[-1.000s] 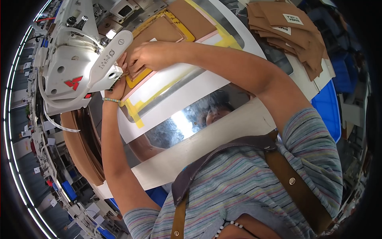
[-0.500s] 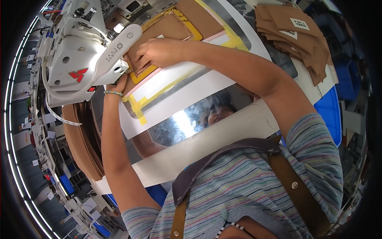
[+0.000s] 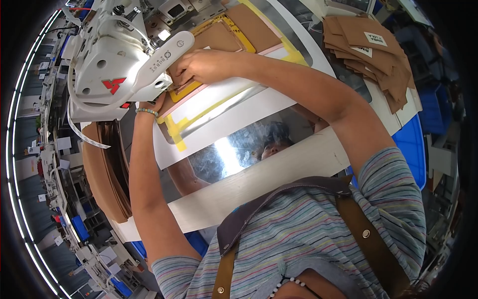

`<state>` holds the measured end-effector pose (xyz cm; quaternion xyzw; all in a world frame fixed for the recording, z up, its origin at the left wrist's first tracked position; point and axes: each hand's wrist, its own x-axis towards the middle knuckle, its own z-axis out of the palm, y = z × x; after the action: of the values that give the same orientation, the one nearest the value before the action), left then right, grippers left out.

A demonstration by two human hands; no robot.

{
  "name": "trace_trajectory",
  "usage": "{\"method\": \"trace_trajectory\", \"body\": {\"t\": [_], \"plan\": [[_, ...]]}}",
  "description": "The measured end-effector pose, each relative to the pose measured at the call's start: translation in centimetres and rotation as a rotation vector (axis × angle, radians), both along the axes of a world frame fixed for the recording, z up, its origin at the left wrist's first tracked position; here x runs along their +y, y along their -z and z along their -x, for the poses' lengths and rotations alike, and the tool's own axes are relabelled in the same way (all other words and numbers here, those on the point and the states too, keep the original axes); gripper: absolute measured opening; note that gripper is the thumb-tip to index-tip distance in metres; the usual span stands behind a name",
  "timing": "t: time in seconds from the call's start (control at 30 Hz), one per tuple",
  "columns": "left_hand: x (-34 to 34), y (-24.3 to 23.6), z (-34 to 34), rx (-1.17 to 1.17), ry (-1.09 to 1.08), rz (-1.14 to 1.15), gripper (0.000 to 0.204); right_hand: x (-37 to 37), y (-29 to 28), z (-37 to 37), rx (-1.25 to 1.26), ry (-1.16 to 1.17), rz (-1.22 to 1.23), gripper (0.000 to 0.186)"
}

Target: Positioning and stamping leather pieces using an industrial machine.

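My right hand lies on a yellow-edged template frame, its bent fingers spread and pressing near the frame's near end. Brown material shows inside the frame. Close by, my left hand reaches beneath the head of a white sewing machine; its fingers are hidden behind the machine. Beneath the frame lies a larger white sheet with yellow tape along its edges. The needle area cannot be seen, covered by the machine's pale rounded arm cover.
A fanned pile of brown pieces with white labels sits at the right. Brown sheets stand at the left, below the machine. A shiny metal plate lies before the table's pale edge. A blue bin is low at the right.
The view has shifted slightly, so the machine appears farther right and covers more of the frame's near end. Both hands keep almost the same places.
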<state>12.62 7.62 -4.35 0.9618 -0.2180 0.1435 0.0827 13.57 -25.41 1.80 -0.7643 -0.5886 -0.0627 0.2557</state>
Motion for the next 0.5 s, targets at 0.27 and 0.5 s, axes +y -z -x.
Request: {"method": "trace_trajectory", "body": {"t": [0.27, 0.5], "plan": [[-1.9, -0.6, 1.4, 0.061, -0.047, -0.032, 0.045, 0.2, -1.2, -0.2, 0.11, 0.05, 0.048, 0.033], [-1.1, -0.3, 3.0, 0.145, -0.138, 0.193, 0.037, 1.3, -0.1, -1.6, -0.02, 0.172, 0.035, 0.038]]}}
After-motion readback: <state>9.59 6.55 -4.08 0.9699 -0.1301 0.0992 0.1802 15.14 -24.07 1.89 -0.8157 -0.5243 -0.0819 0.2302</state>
